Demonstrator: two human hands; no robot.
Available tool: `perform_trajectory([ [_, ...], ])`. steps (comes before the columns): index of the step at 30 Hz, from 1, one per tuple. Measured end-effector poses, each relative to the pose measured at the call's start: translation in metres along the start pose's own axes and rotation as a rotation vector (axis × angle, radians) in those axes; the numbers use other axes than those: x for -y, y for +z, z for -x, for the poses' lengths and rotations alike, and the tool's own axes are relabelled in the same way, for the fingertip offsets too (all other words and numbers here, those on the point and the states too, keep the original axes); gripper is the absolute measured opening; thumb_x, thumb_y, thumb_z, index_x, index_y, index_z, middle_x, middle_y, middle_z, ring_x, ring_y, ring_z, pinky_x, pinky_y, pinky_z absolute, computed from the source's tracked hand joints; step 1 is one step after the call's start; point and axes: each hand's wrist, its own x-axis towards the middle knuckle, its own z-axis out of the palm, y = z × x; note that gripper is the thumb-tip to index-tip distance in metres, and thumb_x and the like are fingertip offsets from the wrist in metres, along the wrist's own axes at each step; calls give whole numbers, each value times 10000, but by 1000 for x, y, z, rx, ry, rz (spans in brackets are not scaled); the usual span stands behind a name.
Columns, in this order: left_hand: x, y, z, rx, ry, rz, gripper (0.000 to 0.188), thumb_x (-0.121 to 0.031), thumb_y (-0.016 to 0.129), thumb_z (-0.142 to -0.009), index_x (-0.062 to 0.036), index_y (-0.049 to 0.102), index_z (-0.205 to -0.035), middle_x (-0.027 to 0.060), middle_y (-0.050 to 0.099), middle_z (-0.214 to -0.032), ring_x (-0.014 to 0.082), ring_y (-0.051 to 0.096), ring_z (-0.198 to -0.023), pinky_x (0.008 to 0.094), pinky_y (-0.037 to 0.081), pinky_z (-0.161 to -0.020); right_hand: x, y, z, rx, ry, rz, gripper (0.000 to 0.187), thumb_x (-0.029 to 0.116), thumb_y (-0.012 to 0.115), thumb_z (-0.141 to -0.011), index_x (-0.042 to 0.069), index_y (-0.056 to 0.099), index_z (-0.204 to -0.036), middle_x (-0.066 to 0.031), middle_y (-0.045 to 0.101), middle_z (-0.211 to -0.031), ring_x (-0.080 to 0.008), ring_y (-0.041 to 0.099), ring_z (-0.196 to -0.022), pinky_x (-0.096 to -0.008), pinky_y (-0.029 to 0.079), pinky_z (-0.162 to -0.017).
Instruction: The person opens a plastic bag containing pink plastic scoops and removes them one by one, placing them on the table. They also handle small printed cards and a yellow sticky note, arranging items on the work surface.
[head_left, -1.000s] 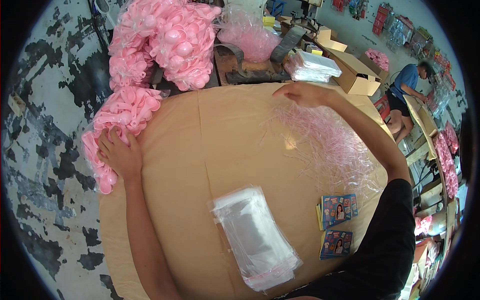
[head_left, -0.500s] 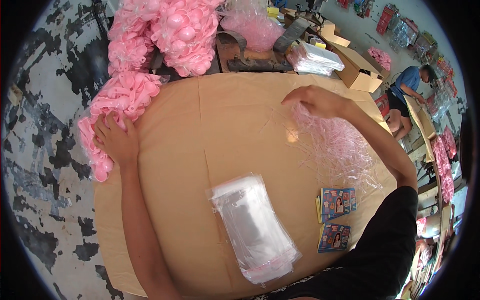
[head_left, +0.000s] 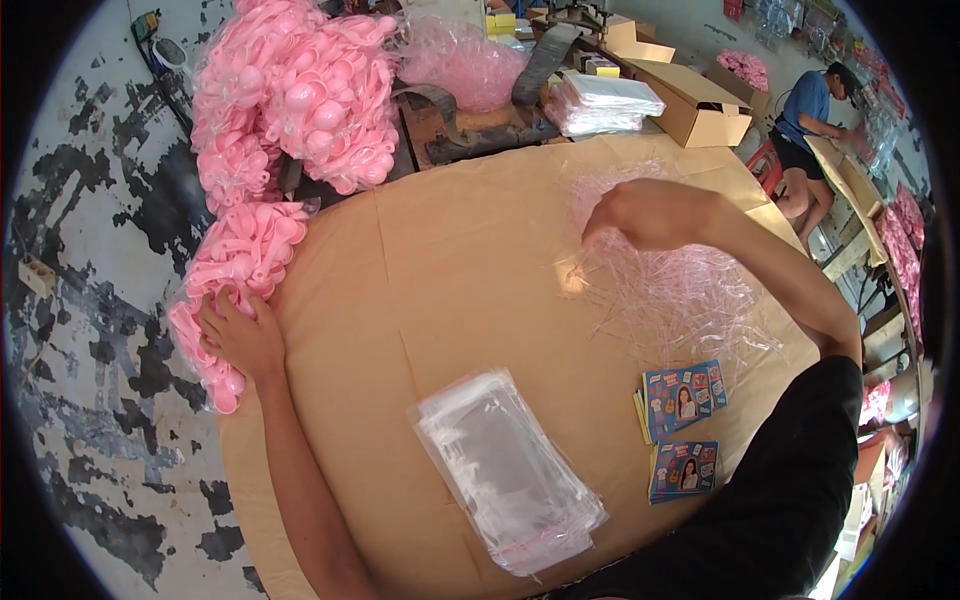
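At the table's left edge my left hand (head_left: 243, 334) rests with fingers spread and bent over a clear bag of pink plastic spoons (head_left: 245, 245). No single spoon shows in its grip. My right hand (head_left: 645, 214) hovers over or touches a loose heap of thin clear-pink plastic strips (head_left: 680, 290) at the right. Its fingers are curled together, pointing down and left, and their tips are partly hidden. Nearer to me lies a stack of clear plastic bags (head_left: 505, 470). Two small piles of blue printed cards (head_left: 684, 398) sit right of it.
Brown paper (head_left: 330, 300) covers the table. Beyond it stand large bags of pink spoons (head_left: 310, 90), a pink translucent bundle (head_left: 465, 65), stacked clear packets (head_left: 605, 100) and an open cardboard box (head_left: 690, 105). Another person (head_left: 805, 130) works at the far right.
My right hand has shifted slightly right and down over the strips, its fingers curling in more. My left hand stays on the spoon bag. The whole view has shifted a little.
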Motion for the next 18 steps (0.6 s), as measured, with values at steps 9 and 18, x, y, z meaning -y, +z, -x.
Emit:
perform_trajectory([
  [9,6,4,9,1,7,-6,385,-411,511,-935,-118,585,-1173,134,485,-1346,303,409,-1300,564,283,-1041,-1,1,80,-71,297,-165,380,-160,471,-681,17,691,-934,-150,702,-1008,-323,659,-980,-394,511,-875],
  [18,9,-1,2,22,31,-99,416,-448,511,-934,-140,576,-1205,102,492,-1338,282,435,-1278,530,306,-1028,23,18,44,-310,-3,-14,357,226,549,-960,32,562,-1259,-187,553,-1319,-326,513,-1245,-409,435,-1019],
])
